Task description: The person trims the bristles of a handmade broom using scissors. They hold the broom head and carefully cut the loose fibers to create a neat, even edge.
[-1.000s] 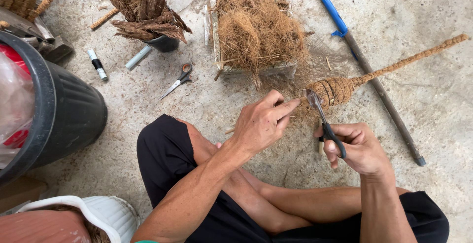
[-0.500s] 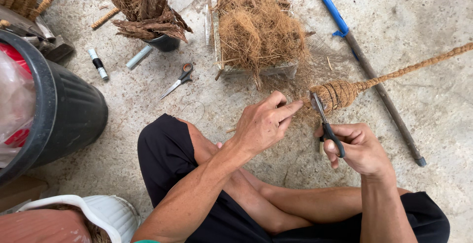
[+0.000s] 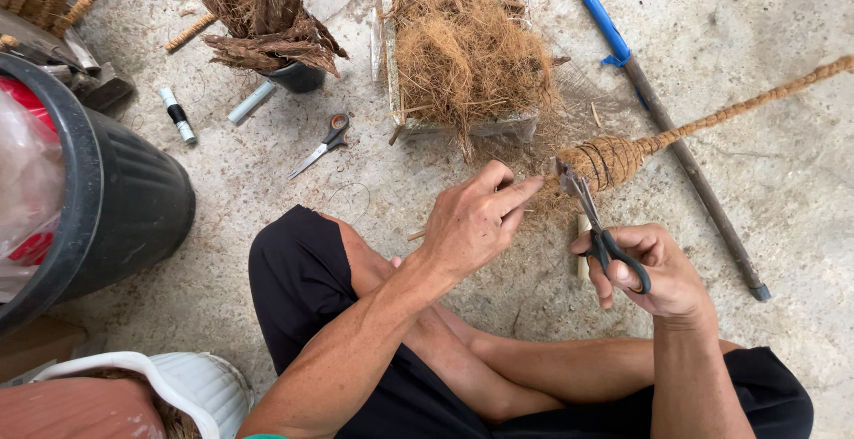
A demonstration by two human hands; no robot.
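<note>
I sit cross-legged on a concrete floor. My right hand [image 3: 654, 270] grips black-handled scissors [image 3: 594, 221], blades pointing up at the fat end of a coir-wrapped stick [image 3: 623, 156] that runs off to the upper right. My left hand [image 3: 476, 217] pinches loose brown fibres at that same end, fingertips just left of the scissor tips. The wrapped end is bound with dark thread.
A tray of loose coir fibre [image 3: 463, 48] lies ahead. A second pair of scissors [image 3: 322, 144], a thread spool [image 3: 178, 114], a pot of bark strips [image 3: 267, 21], a blue-handled pole [image 3: 658, 110] and a black bin [image 3: 116, 199] surround me.
The scissor tips have shifted slightly closer to the wrapped end. My left hand stays pinching the fibres almost in the same place.
</note>
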